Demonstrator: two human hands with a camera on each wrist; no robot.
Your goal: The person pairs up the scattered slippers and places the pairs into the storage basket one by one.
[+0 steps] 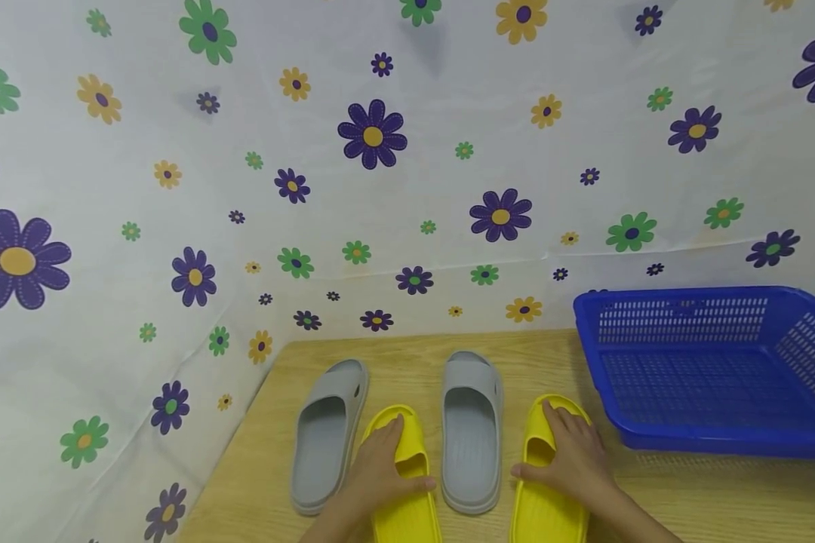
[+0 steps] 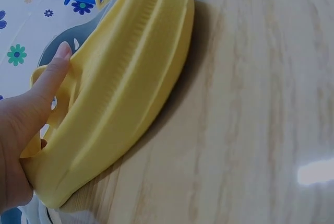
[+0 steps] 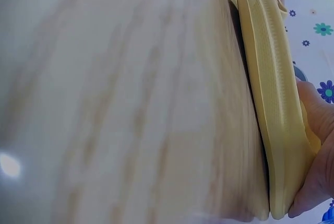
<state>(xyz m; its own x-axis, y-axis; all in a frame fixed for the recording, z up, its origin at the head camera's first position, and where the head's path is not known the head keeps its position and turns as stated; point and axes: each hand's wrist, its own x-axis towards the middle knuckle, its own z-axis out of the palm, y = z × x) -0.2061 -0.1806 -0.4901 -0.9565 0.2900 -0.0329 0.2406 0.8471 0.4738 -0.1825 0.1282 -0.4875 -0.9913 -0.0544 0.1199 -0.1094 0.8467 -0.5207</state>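
My left hand grips a yellow slipper around its strap, with the thumb towards the foot opening. In the left wrist view, that slipper's long ridged side lies close over the wood surface, and the thumb rests by the strap. A second yellow slipper is held by my right hand, fingers over the strap and thumb at the inner side. Its side casts a narrow dark shadow in the right wrist view. Grey slippers stand toe-away on the table: one left of my left hand, another between both hands.
A blue plastic basket with lattice sides stands at the right, just beyond my right hand. Beneath everything is a light wood table. Flower-printed white cloth covers the walls behind and to the left.
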